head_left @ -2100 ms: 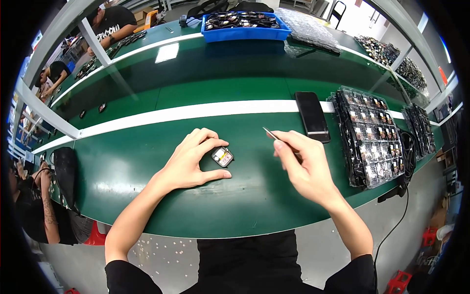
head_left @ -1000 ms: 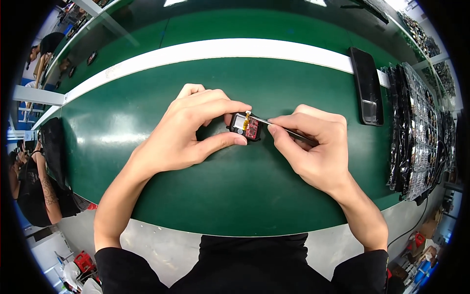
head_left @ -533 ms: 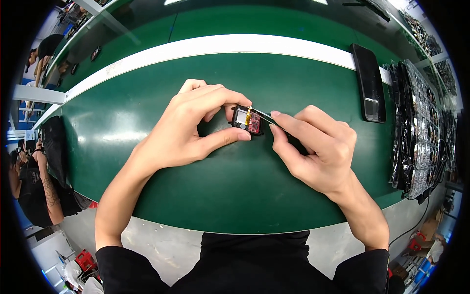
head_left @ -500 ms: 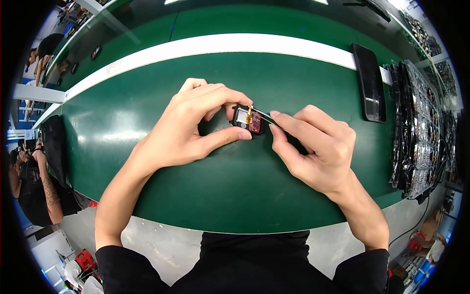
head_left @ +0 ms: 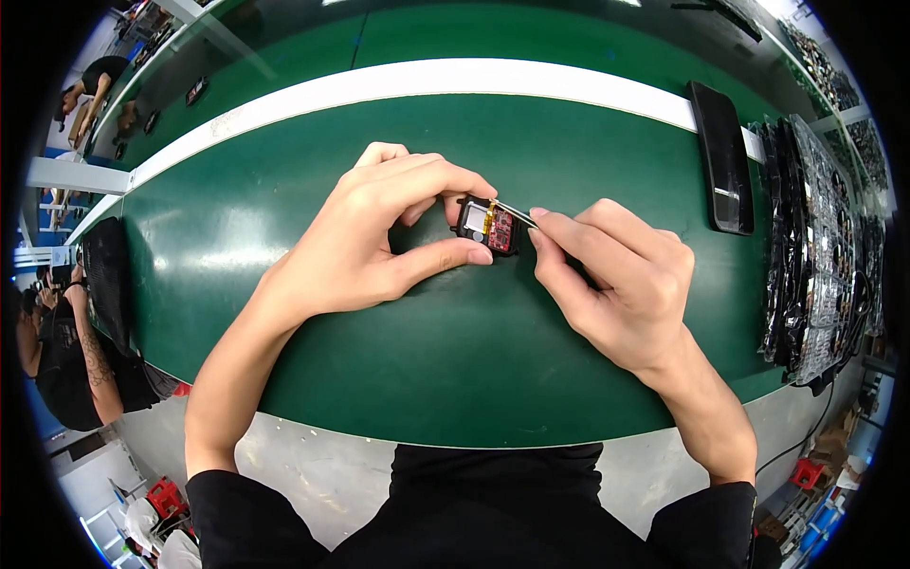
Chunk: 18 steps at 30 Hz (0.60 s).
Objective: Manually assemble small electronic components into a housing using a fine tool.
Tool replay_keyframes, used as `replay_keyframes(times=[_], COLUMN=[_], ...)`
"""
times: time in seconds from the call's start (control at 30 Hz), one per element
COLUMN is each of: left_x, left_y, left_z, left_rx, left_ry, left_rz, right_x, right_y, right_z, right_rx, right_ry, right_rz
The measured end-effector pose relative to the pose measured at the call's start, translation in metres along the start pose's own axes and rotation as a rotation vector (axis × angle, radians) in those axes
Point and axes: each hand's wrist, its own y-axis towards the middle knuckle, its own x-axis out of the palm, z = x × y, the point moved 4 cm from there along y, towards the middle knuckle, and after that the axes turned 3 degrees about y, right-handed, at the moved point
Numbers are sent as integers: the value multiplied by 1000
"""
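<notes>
Between the thumb and fingers of my left hand (head_left: pixel 379 228) is a small black device housing (head_left: pixel 489 228), open on top. Inside it show a red circuit board, a silvery rectangular part and a strip of yellow tape. My right hand (head_left: pixel 621 275) pinches a pair of thin metal tweezers (head_left: pixel 515 213). Their tips reach the upper edge of the housing, close to the yellow tape and my left index fingertip. Whether the tips grip anything is too small to tell. Both hands are above the green table mat.
A black smartphone (head_left: pixel 722 156) lies at the back right across the white rail (head_left: pixel 417 80). Beside it stand stacked clear plastic trays (head_left: pixel 817 256) with small parts. A black bag-like item (head_left: pixel 102 280) sits at the left edge. Other people work at the far left.
My hands and the housing appear slightly further right and higher in view. The tweezers and my right fingers have come a little closer to the housing's upper edge.
</notes>
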Motion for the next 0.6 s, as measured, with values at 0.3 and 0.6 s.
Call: replay_keyframes(times=[0.3, 0.6], left_x=[-9, -10], left_y=[-2, 0], left_z=[-10, -9], left_rx=[-14, 21], left_ry=[-161, -104], left_rz=[-54, -97], right_x=[-4, -4], right_y=[1, 1], right_z=[13, 16], right_rx=[337, 372], right_ry=[389, 402], right_rz=[-77, -134])
